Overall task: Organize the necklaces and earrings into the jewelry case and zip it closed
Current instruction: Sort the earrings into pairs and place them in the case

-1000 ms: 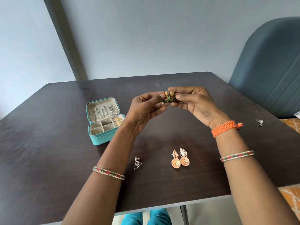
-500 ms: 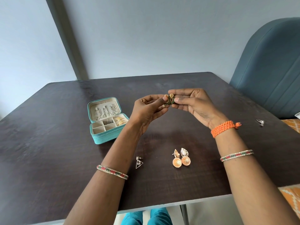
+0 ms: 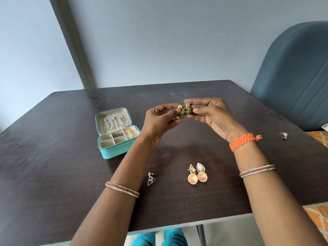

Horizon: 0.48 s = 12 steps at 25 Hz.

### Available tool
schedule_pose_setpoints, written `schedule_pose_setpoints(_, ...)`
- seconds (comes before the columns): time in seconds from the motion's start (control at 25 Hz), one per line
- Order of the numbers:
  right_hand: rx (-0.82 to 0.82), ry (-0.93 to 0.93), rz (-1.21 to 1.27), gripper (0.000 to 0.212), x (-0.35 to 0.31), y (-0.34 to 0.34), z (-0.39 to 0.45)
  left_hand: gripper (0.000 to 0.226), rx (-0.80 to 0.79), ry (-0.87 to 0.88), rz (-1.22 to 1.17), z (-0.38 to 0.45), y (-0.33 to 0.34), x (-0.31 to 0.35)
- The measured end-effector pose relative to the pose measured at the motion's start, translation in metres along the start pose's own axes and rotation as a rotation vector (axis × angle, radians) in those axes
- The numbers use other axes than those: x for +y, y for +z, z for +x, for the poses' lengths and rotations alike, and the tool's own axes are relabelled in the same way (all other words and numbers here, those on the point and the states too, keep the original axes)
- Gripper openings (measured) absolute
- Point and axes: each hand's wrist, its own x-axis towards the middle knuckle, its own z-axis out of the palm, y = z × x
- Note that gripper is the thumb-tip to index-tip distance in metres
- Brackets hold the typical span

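Table (image 3: pixel 53 174) of dark wood fills most of the head view and carries everything else. Beyond its right corner rises a blue padded chair back (image 3: pixel 298 77).

With the open teal jewelry case (image 3: pixel 117 134) as landmark: it sits on the table's left half, its lid tilted up at the back with silver chains (image 3: pixel 115 123) hung on the lining, and its divided tray holds gold earrings (image 3: pixel 131 133) in the right-hand compartments and a small dark piece in a middle one; the front compartments look bare.

To the right of the case and raised above the tabletop, the left hand (image 3: pixel 159 121) and right hand (image 3: pixel 213 116) meet. Both pinch the green-and-gold earrings (image 3: pixel 184 110) between thumb and fingertips, the left hand's other fingers curled under, the right hand's fingers lying straight and close together along the pair. A small pearl drop hangs below the left thumb.

Nearer the person than the case and to its right lie the orange jhumka earrings (image 3: pixel 197 174), two domes side by side and touching. Between them and the case's front corner, beside the left forearm, lies a silver triangle earring (image 3: pixel 150 179). Far right of the case, near the table's right edge, lies another small silver earring (image 3: pixel 283 134).
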Motion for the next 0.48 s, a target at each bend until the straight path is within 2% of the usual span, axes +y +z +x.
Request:
schedule_pose_setpoints(0.2, 0.012, 0.016, -0.002, 0.032, -0.001, 0.000, 0.000, 0.009, 0.010, -0.031, -0.063, -0.001, 0.004, -0.003)
schedule_pose_setpoints(0.48, 0.072, -0.046, -0.063, 0.014, -0.009, 0.010, -0.012, 0.005, 0.021, -0.042, -0.011, -0.016, 0.005, 0.010)
